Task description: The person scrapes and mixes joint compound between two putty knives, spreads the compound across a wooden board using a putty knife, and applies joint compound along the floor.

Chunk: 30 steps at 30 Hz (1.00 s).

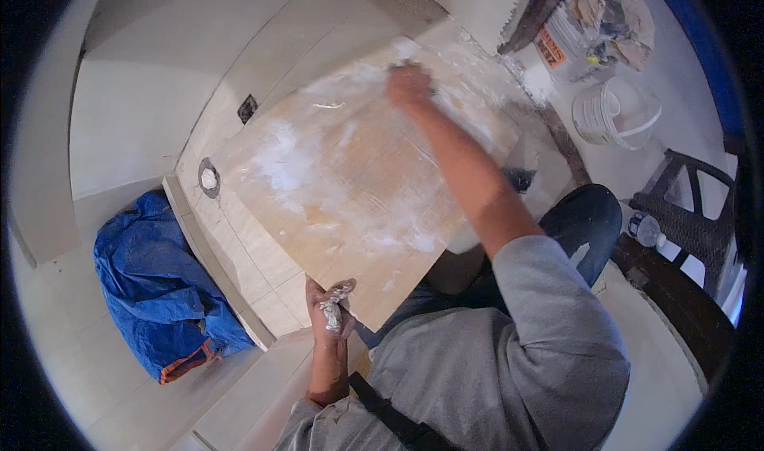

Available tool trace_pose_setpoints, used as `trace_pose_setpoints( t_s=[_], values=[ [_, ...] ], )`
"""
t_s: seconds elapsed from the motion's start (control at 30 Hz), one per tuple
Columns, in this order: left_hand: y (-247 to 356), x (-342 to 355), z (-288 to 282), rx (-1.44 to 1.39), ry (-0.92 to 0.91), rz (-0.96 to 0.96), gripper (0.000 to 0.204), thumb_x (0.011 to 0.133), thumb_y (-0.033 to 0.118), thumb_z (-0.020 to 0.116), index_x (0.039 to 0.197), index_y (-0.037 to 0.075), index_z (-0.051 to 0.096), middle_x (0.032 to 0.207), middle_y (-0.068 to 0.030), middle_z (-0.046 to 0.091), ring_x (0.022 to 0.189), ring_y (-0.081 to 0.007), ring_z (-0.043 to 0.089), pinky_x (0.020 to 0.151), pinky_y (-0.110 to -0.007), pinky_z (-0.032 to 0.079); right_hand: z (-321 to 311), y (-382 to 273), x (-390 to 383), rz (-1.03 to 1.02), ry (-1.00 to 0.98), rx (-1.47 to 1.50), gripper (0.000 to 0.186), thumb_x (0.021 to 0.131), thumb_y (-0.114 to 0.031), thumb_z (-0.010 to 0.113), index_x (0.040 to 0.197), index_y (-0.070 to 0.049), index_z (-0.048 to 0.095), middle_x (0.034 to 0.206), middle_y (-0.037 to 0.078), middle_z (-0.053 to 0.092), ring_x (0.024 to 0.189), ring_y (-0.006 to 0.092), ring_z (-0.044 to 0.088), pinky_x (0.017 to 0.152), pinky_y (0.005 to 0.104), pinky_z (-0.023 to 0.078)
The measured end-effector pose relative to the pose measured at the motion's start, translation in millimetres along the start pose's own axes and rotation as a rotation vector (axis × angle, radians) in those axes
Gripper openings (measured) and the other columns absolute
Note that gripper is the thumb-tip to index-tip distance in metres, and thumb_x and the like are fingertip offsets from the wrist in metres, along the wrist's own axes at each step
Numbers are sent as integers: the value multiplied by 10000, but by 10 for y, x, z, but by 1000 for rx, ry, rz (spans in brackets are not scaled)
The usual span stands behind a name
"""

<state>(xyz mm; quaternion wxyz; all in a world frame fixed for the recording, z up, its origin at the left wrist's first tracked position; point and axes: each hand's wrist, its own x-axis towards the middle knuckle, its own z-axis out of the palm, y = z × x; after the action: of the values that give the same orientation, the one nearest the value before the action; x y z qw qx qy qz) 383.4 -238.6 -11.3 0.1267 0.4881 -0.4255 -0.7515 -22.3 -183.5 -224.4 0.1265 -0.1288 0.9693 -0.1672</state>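
Note:
A large square tan board [374, 156], streaked with white powdery or pasty patches, slants across in front of me. At its near left edge my left hand [328, 308] grips the board, the fingers partly hidden below it. White paste coats the thumb side of that hand. My right hand [410, 85] reaches over to the board's far edge and is blurred by motion. Its fingers look closed round something dark and small that I cannot make out. A white smear or lump [407, 48] shows just past that hand.
A crumpled blue tarp [163, 284] lies at left, outside a low tiled curb [215, 264]. A round drain [208, 178] sits in the tiled floor. Buckets, one an open white bucket [601, 115], stand at upper right. A clear plastic bottle [646, 230] lies near a dark chair [692, 196].

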Motion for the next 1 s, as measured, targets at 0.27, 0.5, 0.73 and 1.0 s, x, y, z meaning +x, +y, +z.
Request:
trace_pose_setpoints(
  t_s=[0.27,0.5,0.73,1.0],
  values=[
    [43,-54,10,69,-27,13,713,781,-60,515,1465,37,339,1335,-146,547,1047,-313,659,857,-415,582,-254,-480,-886,-298,128,190,301,902,-152,514,1139,-3,624,1083,208,651,1020,345,632,792,474,535],
    [-2,18,-71,36,-4,13,739,776,-73,468,1488,48,315,1371,-141,518,1014,-312,669,847,-423,579,-590,-1656,-1025,-436,44,202,369,830,-128,598,1164,29,613,1172,175,575,1106,320,559,837,516,500],
    [-47,4,-57,3,-40,2,689,806,-44,522,1467,67,362,1359,-118,531,1099,-292,622,877,-435,564,80,-87,355,53,-12,-44,253,894,-203,562,1001,-66,746,1126,169,687,1063,309,659,792,461,564],
    [-21,212,-38,211,121,203,402,947,97,617,1318,21,485,1182,-89,609,1086,-224,604,937,-390,518,-168,1059,-547,185,60,60,334,883,-144,526,1176,-55,660,1192,178,584,1125,355,592,869,510,527]
  ],
)
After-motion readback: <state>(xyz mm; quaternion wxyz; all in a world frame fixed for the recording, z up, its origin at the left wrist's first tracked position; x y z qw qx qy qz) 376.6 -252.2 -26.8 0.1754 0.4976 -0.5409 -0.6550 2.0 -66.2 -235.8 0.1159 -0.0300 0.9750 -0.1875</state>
